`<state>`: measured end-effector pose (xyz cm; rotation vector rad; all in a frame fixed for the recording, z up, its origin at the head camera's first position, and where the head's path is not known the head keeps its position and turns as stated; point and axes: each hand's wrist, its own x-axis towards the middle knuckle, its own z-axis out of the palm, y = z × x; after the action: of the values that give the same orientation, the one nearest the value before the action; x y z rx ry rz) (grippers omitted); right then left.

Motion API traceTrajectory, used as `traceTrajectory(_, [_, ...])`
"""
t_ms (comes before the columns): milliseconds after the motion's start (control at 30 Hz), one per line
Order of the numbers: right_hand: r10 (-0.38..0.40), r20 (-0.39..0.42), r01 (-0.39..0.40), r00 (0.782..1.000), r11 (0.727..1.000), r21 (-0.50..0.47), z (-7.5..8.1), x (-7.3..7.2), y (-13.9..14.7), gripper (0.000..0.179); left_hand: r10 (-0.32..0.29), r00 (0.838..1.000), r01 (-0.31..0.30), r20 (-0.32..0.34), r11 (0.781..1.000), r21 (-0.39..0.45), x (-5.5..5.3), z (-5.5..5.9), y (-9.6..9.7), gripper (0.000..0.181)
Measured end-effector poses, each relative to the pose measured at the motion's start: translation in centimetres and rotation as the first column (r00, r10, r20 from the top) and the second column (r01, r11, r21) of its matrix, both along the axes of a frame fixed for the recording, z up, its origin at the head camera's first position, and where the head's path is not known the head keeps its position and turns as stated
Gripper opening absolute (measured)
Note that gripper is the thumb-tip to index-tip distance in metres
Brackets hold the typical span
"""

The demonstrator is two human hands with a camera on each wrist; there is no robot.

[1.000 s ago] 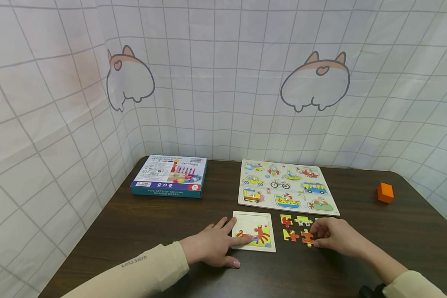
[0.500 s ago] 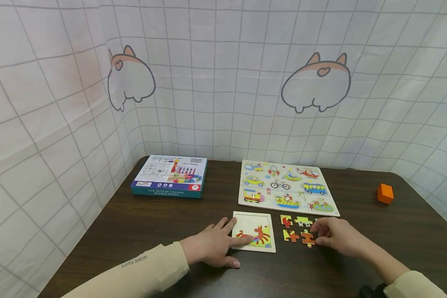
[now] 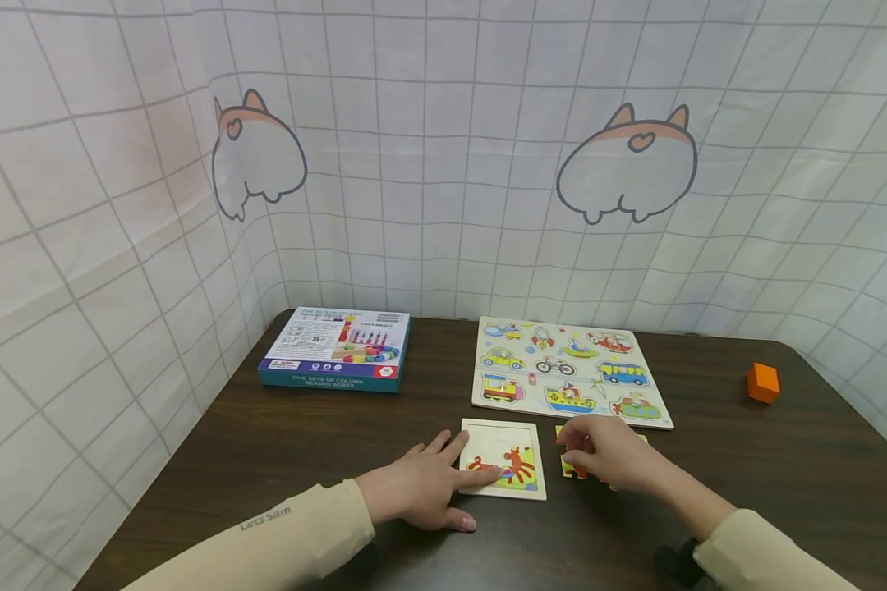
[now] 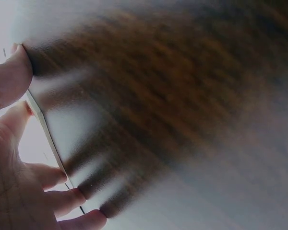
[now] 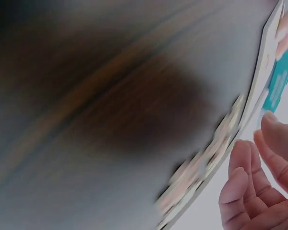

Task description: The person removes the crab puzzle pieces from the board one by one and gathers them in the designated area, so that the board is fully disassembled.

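Note:
My left hand [image 3: 421, 488] lies with spread, straight fingers at the left edge of a small wooden puzzle tray [image 3: 498, 427]; one finger crosses onto its lower part. Inside the tray, part of a brown animal picture fills the lower area, with bare wood above. My right hand [image 3: 613, 451] hangs over several loose jigsaw pieces [image 3: 575, 471] right of the tray and covers most of them. In the right wrist view its thumb and fingers are loosely bent, apart, with nothing between them. The pieces [image 5: 201, 167] appear blurred beside the fingers.
Behind the tray lies a larger board [image 3: 599, 419] with vehicle pictures. A flat teal box [image 3: 328, 382] of beads is at the back left. An orange block [image 3: 763, 383] sits far right. A white grid-patterned cloth [image 3: 443, 164] encloses the dark table [image 3: 384, 439].
The right hand has moved left, from beside the lower right jigsaw piece to above the left ones. My left hand and the tray stay in place.

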<state>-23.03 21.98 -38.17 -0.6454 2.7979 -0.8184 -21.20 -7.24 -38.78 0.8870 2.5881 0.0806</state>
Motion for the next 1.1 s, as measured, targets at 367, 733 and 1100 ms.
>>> traceTrajectory(367, [0.073, -0.033, -0.067, 0.997, 0.986, 0.149, -0.2, -1.0, -5.3, 0.020, -0.005, 1.000, 0.005, -0.008, 1.000, -0.016, 0.0, 0.0, 0.0, 0.068])
traceTrajectory(733, [0.012, 0.014, -0.014, 1.000, 0.992, 0.128, -0.5, -1.1, -6.2, 0.020, -0.010, 1.000, 0.010, -0.009, 1.000, -0.014, -0.1, -0.1, 0.0, 0.067])
traceTrajectory(1100, [-0.015, 0.002, 0.015, 1.000, 0.998, 0.055, -0.4, -1.0, -5.6, 0.014, 0.000, 1.000, 0.000, -0.003, 1.000, -0.017, -0.1, 0.0, 0.1, 0.067])
